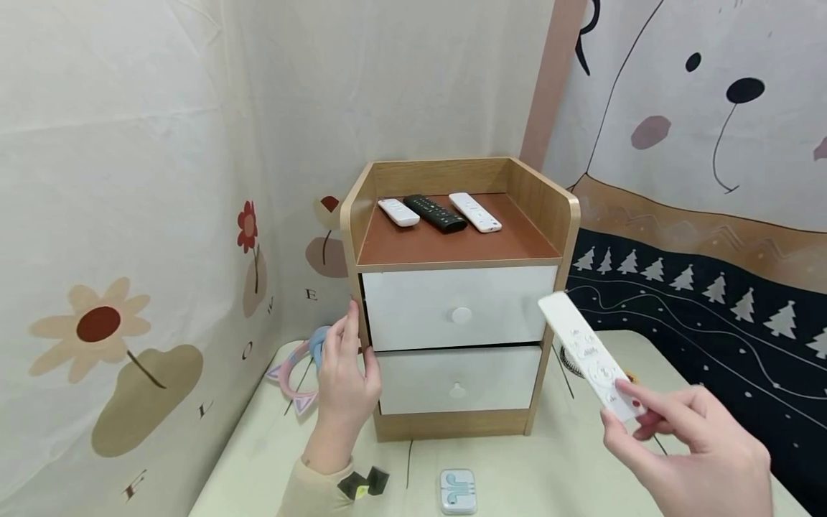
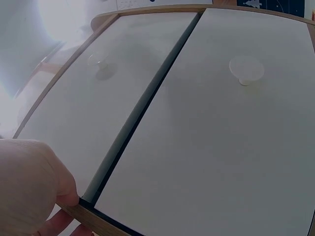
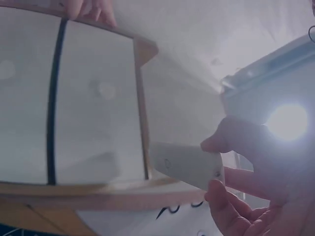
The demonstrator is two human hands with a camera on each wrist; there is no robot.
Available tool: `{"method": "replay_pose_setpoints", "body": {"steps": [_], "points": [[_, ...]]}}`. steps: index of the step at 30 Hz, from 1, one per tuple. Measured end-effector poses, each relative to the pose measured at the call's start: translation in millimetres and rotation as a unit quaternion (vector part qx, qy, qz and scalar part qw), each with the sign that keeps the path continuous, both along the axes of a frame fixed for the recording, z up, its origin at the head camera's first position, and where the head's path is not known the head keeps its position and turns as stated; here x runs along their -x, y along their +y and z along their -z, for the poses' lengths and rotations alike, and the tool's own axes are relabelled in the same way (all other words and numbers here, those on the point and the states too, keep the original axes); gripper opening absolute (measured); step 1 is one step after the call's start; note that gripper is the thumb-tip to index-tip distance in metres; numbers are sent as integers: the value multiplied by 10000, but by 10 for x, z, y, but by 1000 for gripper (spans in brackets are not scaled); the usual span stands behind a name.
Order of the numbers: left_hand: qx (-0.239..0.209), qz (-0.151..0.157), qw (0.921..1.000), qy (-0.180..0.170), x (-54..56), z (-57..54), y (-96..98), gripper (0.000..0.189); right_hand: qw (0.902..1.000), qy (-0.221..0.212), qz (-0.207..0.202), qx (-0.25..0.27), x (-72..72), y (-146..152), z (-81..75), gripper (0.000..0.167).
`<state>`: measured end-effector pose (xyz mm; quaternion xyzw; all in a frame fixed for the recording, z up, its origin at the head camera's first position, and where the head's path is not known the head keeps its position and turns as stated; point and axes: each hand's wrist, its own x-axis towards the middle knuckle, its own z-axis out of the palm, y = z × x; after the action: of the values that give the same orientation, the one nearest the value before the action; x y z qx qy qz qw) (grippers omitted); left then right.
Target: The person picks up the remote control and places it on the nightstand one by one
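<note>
In the head view my right hand (image 1: 698,438) pinches the lower end of a white remote control (image 1: 591,355) between thumb and fingers. The remote tilts up to the left, in front of the small cabinet's right edge. My left hand (image 1: 349,373) rests against the left edge of the wood-edged cabinet (image 1: 452,425), fingers straight. Its thumb (image 2: 66,189) lies on the front edge in the left wrist view, the other fingers on the outer side. On the cabinet's brown top lie a short white remote (image 1: 398,212), a black remote (image 1: 434,213) and a longer white remote (image 1: 474,212).
Two white drawers with round knobs, the upper drawer (image 1: 413,309) and the lower drawer (image 1: 413,391), form the cabinet's front. A cat-ear headband (image 1: 287,380) lies left of it. Cased earphones (image 1: 457,492) lie in front. A dark coiled item (image 1: 568,361) is partly hidden behind the held remote.
</note>
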<state>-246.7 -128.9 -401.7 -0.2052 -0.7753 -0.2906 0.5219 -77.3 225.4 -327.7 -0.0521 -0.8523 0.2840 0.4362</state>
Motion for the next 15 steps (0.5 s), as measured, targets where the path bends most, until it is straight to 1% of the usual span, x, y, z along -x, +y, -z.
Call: {"method": "replay_pose_setpoints", "body": {"steps": [3, 6, 7, 9, 11, 15], "points": [[4, 4, 10000, -1, -6, 9, 6, 92, 9989, 390, -210, -119, 90, -81, -182, 42], [-4, 5, 10000, 5, -8, 20, 9, 91, 9948, 803, -408, -478, 251, -121, -353, 40], [-4, 3, 10000, 8, -7, 22, 9, 91, 9936, 872, -440, -568, 315, -143, -415, 39], [1, 2, 10000, 17, -5, 22, 8, 91, 9920, 888, -477, -759, 451, -186, -535, 37], [22, -3, 10000, 42, -3, 13, 5, 91, 9923, 765, -478, -844, 577, -243, -642, 35], [24, 16, 10000, 76, 10, -5, 8, 90, 9943, 445, -481, -845, 795, -343, -814, 31]]}}
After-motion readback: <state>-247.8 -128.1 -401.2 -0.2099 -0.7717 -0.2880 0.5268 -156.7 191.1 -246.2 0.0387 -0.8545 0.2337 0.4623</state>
